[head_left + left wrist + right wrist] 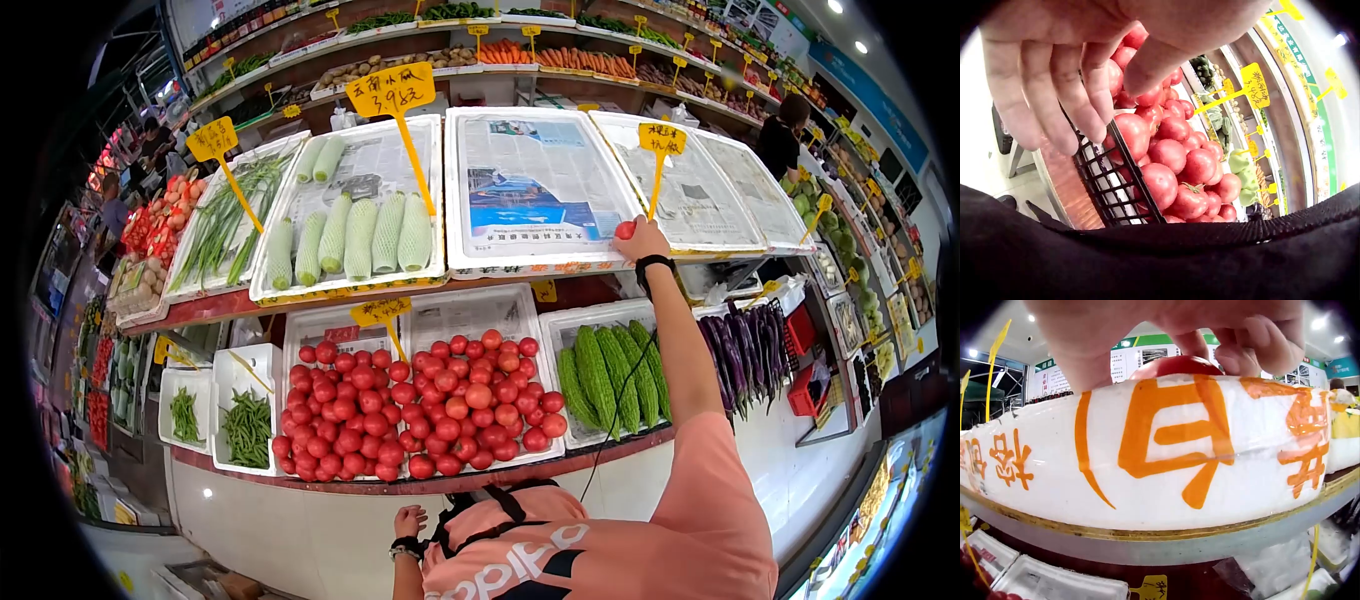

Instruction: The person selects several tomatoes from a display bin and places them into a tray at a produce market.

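Note:
My right hand (pixel 645 243) grips a red tomato (pixel 625 230) at the front right corner of a white foam box (pixel 545 258) lined with newspaper. In the right wrist view the tomato (pixel 1182 366) shows under the fingers of the right hand (pixel 1160 328), behind the box's front wall (pixel 1260 434) with orange writing. Low in front of my body, my left hand (pixel 409 520) hangs with loosely bent fingers and holds nothing. The left wrist view has this left hand (pixel 1079 69) in front of piled tomatoes (pixel 1169 156) and a black plastic basket (pixel 1124 181).
Below are heaped tomatoes (pixel 350 410), bitter melons (pixel 612 375), green peppers (pixel 247 425) and eggplants (pixel 745 345). Netted pale gourds (pixel 360 238) lie left of the lined box. A yellow price tag (pixel 661 140) stands by my right hand. A thin black cord (pixel 612 420) hangs from the right wrist.

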Demonstrator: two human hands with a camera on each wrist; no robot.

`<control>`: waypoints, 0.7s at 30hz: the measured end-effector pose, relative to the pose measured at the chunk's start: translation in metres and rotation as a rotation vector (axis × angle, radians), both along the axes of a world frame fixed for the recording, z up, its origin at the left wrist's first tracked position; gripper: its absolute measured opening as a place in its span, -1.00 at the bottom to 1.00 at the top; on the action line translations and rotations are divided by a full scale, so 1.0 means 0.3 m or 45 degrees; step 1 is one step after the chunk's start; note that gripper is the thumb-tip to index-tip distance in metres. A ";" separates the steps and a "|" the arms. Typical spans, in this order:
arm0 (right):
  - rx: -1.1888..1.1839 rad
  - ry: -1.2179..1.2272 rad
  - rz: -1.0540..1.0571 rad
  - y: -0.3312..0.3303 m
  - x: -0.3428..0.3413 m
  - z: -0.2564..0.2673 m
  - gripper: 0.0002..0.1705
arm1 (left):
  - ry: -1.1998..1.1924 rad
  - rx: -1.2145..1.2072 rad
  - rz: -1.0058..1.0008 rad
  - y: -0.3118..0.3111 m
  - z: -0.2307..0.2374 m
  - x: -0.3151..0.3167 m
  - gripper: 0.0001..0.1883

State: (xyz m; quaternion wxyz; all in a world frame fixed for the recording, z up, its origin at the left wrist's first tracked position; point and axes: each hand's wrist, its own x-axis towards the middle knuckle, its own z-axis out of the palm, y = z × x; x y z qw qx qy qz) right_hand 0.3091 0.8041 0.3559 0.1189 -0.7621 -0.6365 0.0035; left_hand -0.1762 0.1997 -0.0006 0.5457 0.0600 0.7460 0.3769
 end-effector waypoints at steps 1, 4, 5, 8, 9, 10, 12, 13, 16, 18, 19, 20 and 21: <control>0.024 -0.003 -0.016 0.013 0.007 -0.020 -0.14 | -0.004 -0.002 0.002 0.003 0.002 -0.006 -0.75; 0.142 0.066 -0.003 -0.001 0.025 -0.023 -0.12 | 0.005 -0.006 -0.013 0.011 0.004 -0.007 -0.73; 0.210 0.104 0.019 -0.018 0.034 -0.018 -0.15 | 0.006 0.003 -0.026 0.012 0.002 -0.008 -0.73; 0.478 0.211 0.107 -0.100 0.030 0.018 -0.28 | 0.007 0.029 -0.044 0.030 -0.016 -0.014 -0.72; 0.575 0.245 0.138 -0.139 0.028 0.020 -0.32 | 0.007 0.033 -0.041 0.040 -0.016 -0.013 -0.72; 0.605 0.255 0.155 -0.188 0.026 0.009 -0.36 | 0.006 0.035 -0.039 0.047 -0.014 -0.011 -0.72; 0.663 0.276 0.191 -0.307 0.017 -0.038 -0.43 | 0.003 0.034 -0.039 0.057 -0.008 -0.005 -0.72; 0.675 0.315 0.245 -0.373 0.009 -0.092 -0.47 | -0.004 0.034 -0.036 0.057 -0.011 -0.001 -0.72; 0.390 0.404 0.240 -0.579 -0.035 -0.312 -0.50 | -0.016 0.010 -0.049 0.057 -0.013 0.009 -0.71; 0.100 0.395 0.308 -0.689 -0.047 -0.535 -0.46 | 0.003 -0.001 -0.070 0.055 -0.008 0.021 -0.71; -0.017 0.364 0.323 -0.753 -0.061 -0.618 -0.43 | 0.008 -0.008 -0.091 0.053 -0.002 0.022 -0.71; -0.134 0.331 0.339 -0.815 -0.072 -0.698 -0.40 | 0.012 -0.015 -0.113 0.051 0.000 0.019 -0.71; -0.246 0.296 0.358 -0.870 -0.082 -0.767 -0.36 | 0.022 -0.006 -0.106 0.041 -0.006 0.015 -0.72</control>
